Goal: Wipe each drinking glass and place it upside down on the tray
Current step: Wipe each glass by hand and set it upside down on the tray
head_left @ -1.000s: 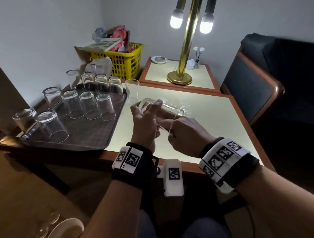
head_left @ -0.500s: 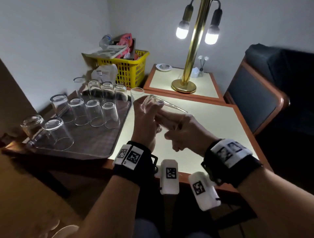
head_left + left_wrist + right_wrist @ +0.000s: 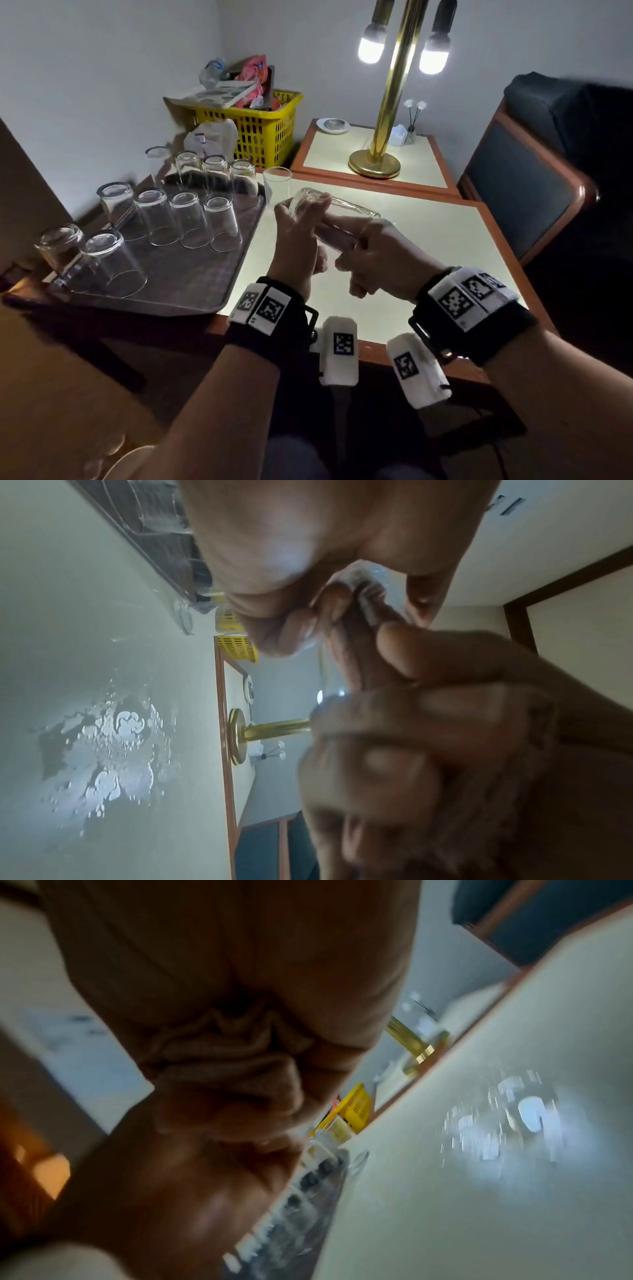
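Left hand [image 3: 297,240] curled round base end of held glass [image 3: 337,214], fingertips over the thick bottom. Right hand [image 3: 378,257] closed at the rim end, two fingers [image 3: 337,229] pushed inside the mouth, thumb outside; remaining fingers folded into palm. No cloth visible in either hand. Glass lying sideways, held above cream table [image 3: 445,246], base toward tray, mouth toward the right.

Dark tray [image 3: 191,287] at left edge of table, overhanging it. Ten or so glasses [image 3: 186,219] standing on it mouth-down, in loose rows; nearest pair [image 3: 113,263] at the tray's near-left corner, touching each other. One more glass [image 3: 277,183] upright on the table just beside the tray's far corner.

Yellow basket [image 3: 263,137] behind tray, heaped with papers, packets, a plastic bottle. Brass lamp [image 3: 375,164] on side table [image 3: 421,168], lit. Wet patch on the tabletop [image 3: 103,758] in the left wrist view.
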`<state>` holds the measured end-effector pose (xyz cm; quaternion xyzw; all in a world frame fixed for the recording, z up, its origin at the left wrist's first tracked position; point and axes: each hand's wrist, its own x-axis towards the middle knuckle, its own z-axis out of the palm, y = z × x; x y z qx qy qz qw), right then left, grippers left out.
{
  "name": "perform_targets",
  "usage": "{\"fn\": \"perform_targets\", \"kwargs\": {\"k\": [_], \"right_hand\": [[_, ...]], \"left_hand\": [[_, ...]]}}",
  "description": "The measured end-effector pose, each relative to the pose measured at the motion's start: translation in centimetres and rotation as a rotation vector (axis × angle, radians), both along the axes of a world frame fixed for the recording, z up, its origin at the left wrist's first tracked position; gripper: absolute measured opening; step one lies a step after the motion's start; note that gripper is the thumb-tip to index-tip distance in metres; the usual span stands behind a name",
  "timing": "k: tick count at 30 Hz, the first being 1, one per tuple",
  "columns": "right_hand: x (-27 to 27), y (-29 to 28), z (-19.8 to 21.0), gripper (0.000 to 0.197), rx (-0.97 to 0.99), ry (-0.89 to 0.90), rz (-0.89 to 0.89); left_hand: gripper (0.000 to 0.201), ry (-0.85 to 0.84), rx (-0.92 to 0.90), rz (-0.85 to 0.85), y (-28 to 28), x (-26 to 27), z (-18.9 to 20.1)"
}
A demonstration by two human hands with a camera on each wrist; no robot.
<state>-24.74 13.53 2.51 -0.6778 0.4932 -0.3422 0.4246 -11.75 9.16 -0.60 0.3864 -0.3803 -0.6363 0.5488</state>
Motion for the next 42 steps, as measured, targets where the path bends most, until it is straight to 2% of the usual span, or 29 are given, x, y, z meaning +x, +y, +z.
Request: {"fn": "perform_targets", "kwargs": {"k": [2,3,4,5,8,9,10,11,13,14,15,16,17,19,21,22,23,25,27,28,29,31,33,34,35,38,39,40,42], "right_hand": [[-0.1,-0.6,-0.9,0.078,-0.28,0.564,0.016],[0.0,-0.8,-1.7,0.079,-0.358,0.719,0.028],[-0.1,-1.1,-2.5,0.081,-0.397,0.735,0.043],[-0.2,-1.4,-2.9,0.082,-0.335,0.579,0.062],[-0.1,-2.3,-2.6,0.074,0.146,-0.246,0.028],[-0.2,-2.7,-2.5,0.072,0.25,-0.403,0.019],[-0.2,-3.1,-2.5,0.072,0.282,-0.439,-0.002],[0.0,-3.6,-2.6,0.072,0.261,-0.397,-0.032],[0.3,-4.1,-3.3,0.077,-0.022,0.073,-0.057],[0.6,-4.3,-3.7,0.078,-0.199,0.377,-0.036],[0.8,-4.3,-4.0,0.078,-0.31,0.55,-0.014],[0.8,-4.7,-4.1,0.079,-0.362,0.586,0.001],[0.8,-5.4,-4.2,0.08,-0.279,0.444,0.004],[0.8,-6.2,-3.4,0.079,0.067,-0.041,0.034],[0.9,-6.3,-2.6,0.075,0.286,-0.409,0.065],[1.0,-6.5,-2.7,0.075,0.302,-0.44,0.053],[1.2,-6.6,-2.9,0.076,0.263,-0.384,0.022],[1.8,-6.4,-2.9,0.081,-0.028,0.086,-0.022],[2.5,-6.2,-3.6,0.081,-0.329,0.543,-0.017],[2.6,-6.3,-3.7,0.081,-0.357,0.545,-0.007],[2.8,-6.5,-3.7,0.082,-0.271,0.385,0.004],[3.1,-6.3,-2.5,0.08,0.081,-0.121,0.034],[2.2,-5.9,-1.4,0.077,0.263,-0.489,0.067],[1.7,-5.6,-1.0,0.076,0.271,-0.506,0.071],[1.2,-5.4,-0.8,0.077,0.208,-0.393,0.054],[0.2,-5.0,-1.7,0.08,-0.272,0.474,-0.017],[0.1,-4.8,-2.1,0.08,-0.36,0.629,-0.015],[-0.2,-4.7,-2.7,0.079,-0.397,0.623,0.001],[-0.3,-4.9,-2.6,0.078,-0.247,0.238,0.012]], "left_hand": [[0.047,-0.067,0.108,0.001,-0.7,-0.6,-0.2],[0.045,-0.047,0.13,0.02,-0.9,-0.9,-0.4],[0.047,-0.01,0.124,0.039,-1.1,-1.0,-0.6],[0.053,0.037,0.084,0.043,-1.3,-0.9,-1.1],[0.073,0.123,-0.057,0.027,-2.1,-0.7,-2.0],[0.079,0.095,-0.061,0.03,-2.6,-0.6,-2.2],[0.079,0.042,-0.041,0.025,-3.1,-0.5,-2.1],[0.061,-0.05,-0.006,0.019,-3.6,-0.4,-1.7],[0.025,-0.204,0.078,-0.02,-4.9,-0.2,-1.5],[0.024,-0.216,0.103,-0.006,-5.6,-0.2,-1.8],[0.025,-0.188,0.107,0.012,-5.8,-0.1,-2.1],[0.029,-0.122,0.086,0.029,-6.0,0.0,-2.3],[0.042,-0.029,0.041,0.029,-6.0,0.1,-2.5],[0.054,0.126,-0.048,0.009,-6.1,0.2,-3.0],[0.063,0.096,-0.059,0.035,-6.5,0.5,-3.0],[0.063,0.035,-0.028,0.041,-6.8,0.7,-2.9],[0.055,-0.041,0.01,0.025,-7.2,1.0,-2.6],[0.03,-0.19,0.079,0.011,-7.9,1.7,-2.6],[0.041,-0.15,0.12,0.053,-7.5,2.2,-2.2],[0.053,-0.088,0.108,0.08,-7.2,2.3,-2.1],[0.062,-0.023,0.065,0.084,-7.0,2.3,-2.2],[0.059,0.09,-0.053,0.044,-6.4,1.9,-2.2],[0.049,0.121,-0.094,0.025,-6.2,1.5,-2.1],[0.049,0.093,-0.072,0.006,-6.1,1.4,-1.9],[0.053,0.041,-0.036,-0.012,-6.2,1.2,-1.8],[0.064,-0.095,0.057,0.022,-6.0,0.2,-1.4],[0.073,-0.065,0.064,0.046,-5.9,-0.2,-1.3],[0.081,-0.014,0.049,0.06,-5.7,-0.7,-1.3],[0.088,0.072,-0.041,0.054,-5.5,-1.4,-1.7]]}}
